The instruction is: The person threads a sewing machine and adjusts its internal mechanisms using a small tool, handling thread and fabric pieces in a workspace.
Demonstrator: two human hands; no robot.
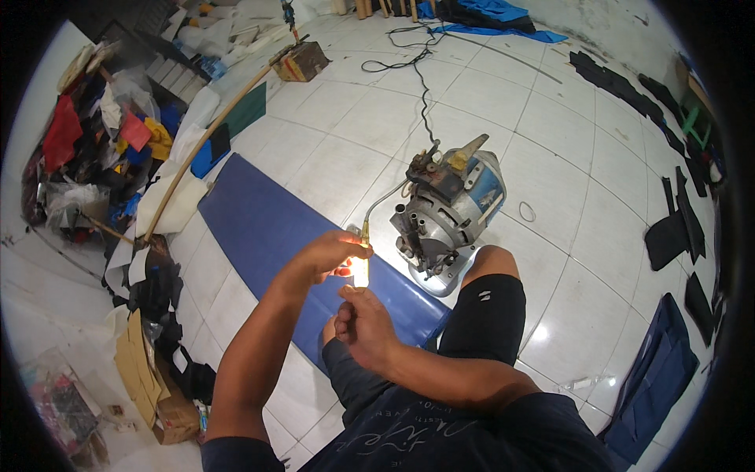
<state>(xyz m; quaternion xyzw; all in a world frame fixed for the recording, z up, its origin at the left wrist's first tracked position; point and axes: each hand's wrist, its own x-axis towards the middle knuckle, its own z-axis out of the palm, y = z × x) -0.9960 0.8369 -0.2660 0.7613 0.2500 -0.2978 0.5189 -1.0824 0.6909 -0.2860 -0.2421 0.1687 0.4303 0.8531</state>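
A small lit lamp (360, 272) glows brightly on the end of a thin bendable metal stalk (377, 201). The stalk runs from an upright electric motor machine (452, 208), grey and blue with a base plate, which looks like a cloth cutter. With thumb and fingers, my left hand (340, 256) pinches the lamp near its brass-coloured neck. My right hand (366, 326) is closed just below, its thumb and forefinger at the lamp's lower end. Whether those fingers grip the lamp or something small is lost in the glare. Blue sheet material (295, 236) lies beneath both hands.
A black cord (425, 94) trails from the machine across the tiled floor. Along the left stand heaped fabric scraps (102, 149), a long curved pole (197, 153) and a cardboard box (174, 413). Black cut pieces (668, 236) and folded dark blue material (653, 377) lie at right.
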